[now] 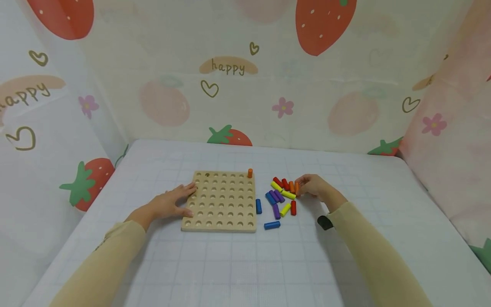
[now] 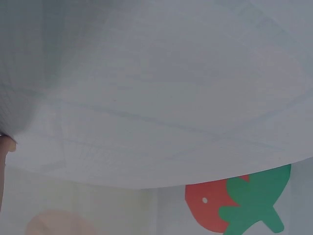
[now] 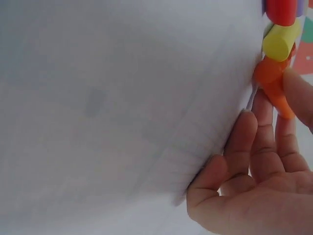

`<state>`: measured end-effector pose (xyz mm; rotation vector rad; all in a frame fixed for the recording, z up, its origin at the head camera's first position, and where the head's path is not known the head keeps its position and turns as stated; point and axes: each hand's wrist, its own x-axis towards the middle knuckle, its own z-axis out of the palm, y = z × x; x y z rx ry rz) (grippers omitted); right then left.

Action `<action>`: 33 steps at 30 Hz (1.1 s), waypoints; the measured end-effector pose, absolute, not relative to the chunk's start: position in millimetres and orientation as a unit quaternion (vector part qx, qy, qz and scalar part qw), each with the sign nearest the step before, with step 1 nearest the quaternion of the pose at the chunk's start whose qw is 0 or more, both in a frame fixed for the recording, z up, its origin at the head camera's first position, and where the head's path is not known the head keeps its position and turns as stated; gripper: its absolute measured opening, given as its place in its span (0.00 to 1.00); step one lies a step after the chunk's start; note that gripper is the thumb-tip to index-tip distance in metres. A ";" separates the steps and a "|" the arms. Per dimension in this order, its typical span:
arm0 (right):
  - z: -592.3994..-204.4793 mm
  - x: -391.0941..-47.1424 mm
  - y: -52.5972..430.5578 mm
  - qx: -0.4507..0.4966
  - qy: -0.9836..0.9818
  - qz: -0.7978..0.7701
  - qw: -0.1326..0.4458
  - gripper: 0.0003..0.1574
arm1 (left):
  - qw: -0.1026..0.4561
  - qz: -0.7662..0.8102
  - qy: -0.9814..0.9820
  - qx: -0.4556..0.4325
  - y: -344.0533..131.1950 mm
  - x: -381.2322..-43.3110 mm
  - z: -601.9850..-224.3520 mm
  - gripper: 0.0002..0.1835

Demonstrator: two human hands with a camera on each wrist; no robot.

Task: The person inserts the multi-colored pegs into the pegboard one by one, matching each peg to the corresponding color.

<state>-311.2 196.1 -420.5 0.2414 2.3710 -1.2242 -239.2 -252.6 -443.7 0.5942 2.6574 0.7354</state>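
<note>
A wooden board (image 1: 224,201) with rows of round holes lies on the table. One orange peg (image 1: 250,173) stands upright at its far right corner. My left hand (image 1: 168,204) rests on the board's left edge, thumb and fingers spread apart; the left wrist view catches only part of a finger (image 2: 6,152). To the right of the loose pegs, my right hand (image 1: 316,187) pinches an orange peg (image 3: 275,88) between thumb and fingers, close to the tabletop. Another orange peg (image 1: 292,186) lies just left of it.
Between board and right hand lie several loose pegs: red (image 1: 293,208), yellow (image 1: 285,209), purple (image 1: 276,211) and blue (image 1: 272,225). A blue peg (image 1: 258,206) sits close by the board's right side. Printed cloth (image 1: 245,98) walls the table's back and sides.
</note>
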 end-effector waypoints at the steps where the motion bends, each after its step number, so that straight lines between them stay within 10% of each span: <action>1: -420.3 -310.9 195.7 0.089 0.861 -0.446 0.228 0.24 | 0.160 0.258 0.930 0.209 -252.4 -238.7 -442.8 0.51; 33: -380.4 -313.5 165.2 0.049 0.815 -0.524 0.242 0.26 | 0.168 0.256 0.930 0.203 -252.0 -238.1 -440.5 0.51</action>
